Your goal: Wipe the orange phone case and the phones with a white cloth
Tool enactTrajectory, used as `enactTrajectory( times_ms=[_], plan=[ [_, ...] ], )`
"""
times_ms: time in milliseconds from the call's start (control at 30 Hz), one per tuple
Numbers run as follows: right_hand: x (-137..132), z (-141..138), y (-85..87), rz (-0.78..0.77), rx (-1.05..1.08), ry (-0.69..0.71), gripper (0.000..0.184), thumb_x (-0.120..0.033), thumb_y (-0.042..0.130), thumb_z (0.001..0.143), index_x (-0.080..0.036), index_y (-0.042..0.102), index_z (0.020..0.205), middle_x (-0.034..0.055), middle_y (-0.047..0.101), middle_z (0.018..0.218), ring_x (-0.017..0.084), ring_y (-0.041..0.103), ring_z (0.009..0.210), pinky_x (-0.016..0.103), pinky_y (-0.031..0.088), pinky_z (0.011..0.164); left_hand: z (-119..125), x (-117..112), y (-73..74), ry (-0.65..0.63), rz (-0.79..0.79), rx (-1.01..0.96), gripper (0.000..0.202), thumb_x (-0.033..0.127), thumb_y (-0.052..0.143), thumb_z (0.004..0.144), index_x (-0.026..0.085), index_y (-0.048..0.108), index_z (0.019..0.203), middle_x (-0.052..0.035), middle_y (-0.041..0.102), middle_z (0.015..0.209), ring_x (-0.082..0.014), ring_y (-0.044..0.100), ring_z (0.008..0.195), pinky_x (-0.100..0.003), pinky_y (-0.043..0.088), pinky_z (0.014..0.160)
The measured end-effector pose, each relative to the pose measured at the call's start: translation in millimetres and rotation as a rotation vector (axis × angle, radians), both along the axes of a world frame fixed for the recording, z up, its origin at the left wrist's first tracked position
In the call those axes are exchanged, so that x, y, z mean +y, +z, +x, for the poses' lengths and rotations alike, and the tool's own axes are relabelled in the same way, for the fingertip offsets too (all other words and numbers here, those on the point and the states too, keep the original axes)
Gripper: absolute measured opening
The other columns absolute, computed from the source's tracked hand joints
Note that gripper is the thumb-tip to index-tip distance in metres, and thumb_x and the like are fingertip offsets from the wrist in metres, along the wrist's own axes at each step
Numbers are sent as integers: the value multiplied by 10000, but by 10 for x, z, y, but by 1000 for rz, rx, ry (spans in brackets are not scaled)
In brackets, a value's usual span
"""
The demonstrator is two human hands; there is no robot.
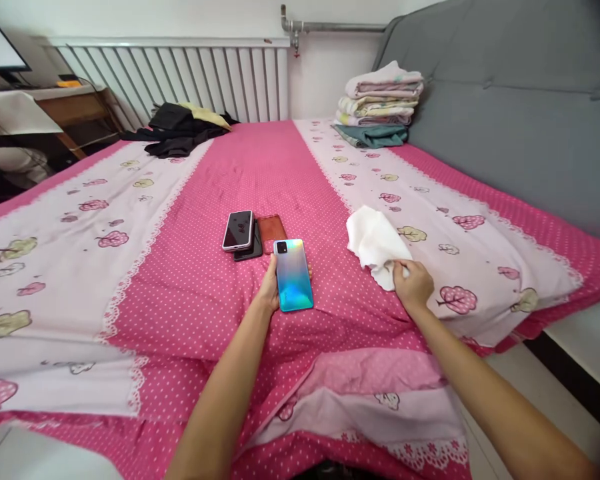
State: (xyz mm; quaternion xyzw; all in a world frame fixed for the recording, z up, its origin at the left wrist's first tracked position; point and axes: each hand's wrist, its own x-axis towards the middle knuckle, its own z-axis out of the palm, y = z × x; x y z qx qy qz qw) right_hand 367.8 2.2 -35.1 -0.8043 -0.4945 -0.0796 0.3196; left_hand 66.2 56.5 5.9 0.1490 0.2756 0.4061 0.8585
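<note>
My left hand is closed around a shiny blue smartphone, its back and camera block facing up. The thumb lies along the phone's left edge and fingertips show at its right. Off to the right, my right hand pinches the near corner of a white cloth, which rests crumpled on the bed. Just beyond the blue phone sits a reddish-brown phone case, partly covered by it. Left of the case, a phone with a pale rim lies on top of a black phone or case.
All this is on a bed with a pink dotted bedspread. Dark folded clothes lie at the far left, a stack of folded bedding at the far right. A grey padded headboard borders the right, a white radiator the back.
</note>
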Motion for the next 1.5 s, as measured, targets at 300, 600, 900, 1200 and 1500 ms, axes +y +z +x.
enactTrajectory(
  times_ms=[300,600,900,1200,1500],
  plan=[
    [38,9,-121,74,-10,-50,314,-276,445,823,-153,712,934,108,660,889,211,534,751,285,297,606,-85,-86,-55,23,14,-44,705,632,277,864,91,534,1235,-160,704,953,-262,679,829,-446,499,840],
    [78,-31,-151,97,-44,-100,275,-250,467,819,-164,713,907,88,645,853,176,492,690,275,231,558,-129,-72,-128,37,32,-52,712,673,308,831,88,600,1112,-143,716,852,-260,686,780,-427,513,800],
    [99,-10,-208,132,-66,-93,268,-263,471,809,-164,711,875,83,646,820,176,488,672,280,233,559,-164,-54,-168,-25,39,-67,809,693,180,832,39,621,1014,-196,702,846,-284,680,770,-439,498,793],
    [120,83,-211,225,-32,-70,342,-343,394,837,-146,673,854,106,642,825,226,533,741,319,351,643,-172,-67,-163,-12,78,-62,811,701,179,827,50,632,1001,-194,700,878,-272,674,745,-409,509,736],
    [-145,-1029,421,214,9,615,423,-427,533,805,-168,522,1139,123,612,1039,271,558,968,470,412,869,-190,-170,-144,181,165,2,737,667,205,854,77,641,926,-123,674,745,-194,628,619,-335,505,664]
  ],
)
